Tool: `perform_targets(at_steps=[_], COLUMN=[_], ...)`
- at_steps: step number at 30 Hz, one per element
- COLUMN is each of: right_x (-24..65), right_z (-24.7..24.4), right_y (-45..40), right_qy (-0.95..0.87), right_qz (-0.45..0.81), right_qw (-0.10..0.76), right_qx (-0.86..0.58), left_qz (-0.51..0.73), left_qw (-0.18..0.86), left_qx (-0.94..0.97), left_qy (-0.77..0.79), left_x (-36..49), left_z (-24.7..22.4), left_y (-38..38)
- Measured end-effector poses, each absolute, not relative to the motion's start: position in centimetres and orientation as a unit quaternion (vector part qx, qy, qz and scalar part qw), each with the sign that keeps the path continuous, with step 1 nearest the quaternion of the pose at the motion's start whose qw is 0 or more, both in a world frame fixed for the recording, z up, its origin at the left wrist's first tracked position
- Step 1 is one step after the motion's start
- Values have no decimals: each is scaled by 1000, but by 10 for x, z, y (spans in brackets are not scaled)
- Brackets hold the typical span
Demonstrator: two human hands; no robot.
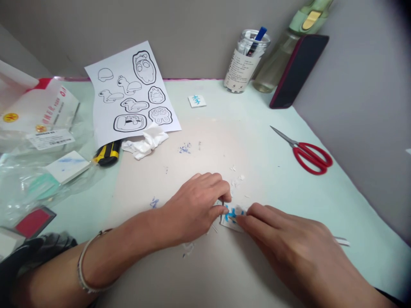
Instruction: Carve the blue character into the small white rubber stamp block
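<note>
A small white block (231, 222) with blue markings lies on the grey-beige mat (205, 273), between my two hands. My left hand (199, 205) is closed at the block's left edge, its thumb and bent fingers touching or nearly touching it; what it pinches, if anything, is too small to tell. My right hand (285, 244) is closed, fingertips on the block's right side. A slim white-and-dark piece (342, 241) sticks out beyond my right hand, most of it hidden. White shavings (236, 179) are scattered just behind the block.
Red-handled scissors (311, 158) lie at the right. Behind stand a pen jar (242, 64), a bottle (272, 60) and a leaning phone (298, 72). A second marked block (197, 101), a drawing sheet (111, 115), crumpled tissue (146, 141), a yellow-black cutter (108, 153) and a red ink pad (34, 221) also lie about.
</note>
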State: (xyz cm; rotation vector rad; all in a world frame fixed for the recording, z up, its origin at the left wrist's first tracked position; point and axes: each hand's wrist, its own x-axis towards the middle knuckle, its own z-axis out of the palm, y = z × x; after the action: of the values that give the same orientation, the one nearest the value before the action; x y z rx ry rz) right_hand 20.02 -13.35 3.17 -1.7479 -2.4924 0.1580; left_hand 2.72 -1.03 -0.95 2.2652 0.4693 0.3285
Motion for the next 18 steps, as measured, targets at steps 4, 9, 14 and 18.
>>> perform_targets(at_steps=[4, 9, 14, 18], right_x=[200, 200, 199, 200], right_z=[32, 35, 34, 33], right_y=[-131, -131, -130, -131], right_qy=[-815, -816, -811, -812], right_qz=[52, 70, 63, 56], right_qw=[64, 65, 71, 72], right_qx=[-573, -570, -577, -577], left_qz=[129, 133, 130, 133], left_qw=[392, 392, 390, 390], left_qx=[892, 893, 894, 894], left_qy=[183, 176, 180, 179], left_x=[27, 27, 27, 28], left_z=[-10, -10, -11, -11], left_y=[-10, -9, -10, -11])
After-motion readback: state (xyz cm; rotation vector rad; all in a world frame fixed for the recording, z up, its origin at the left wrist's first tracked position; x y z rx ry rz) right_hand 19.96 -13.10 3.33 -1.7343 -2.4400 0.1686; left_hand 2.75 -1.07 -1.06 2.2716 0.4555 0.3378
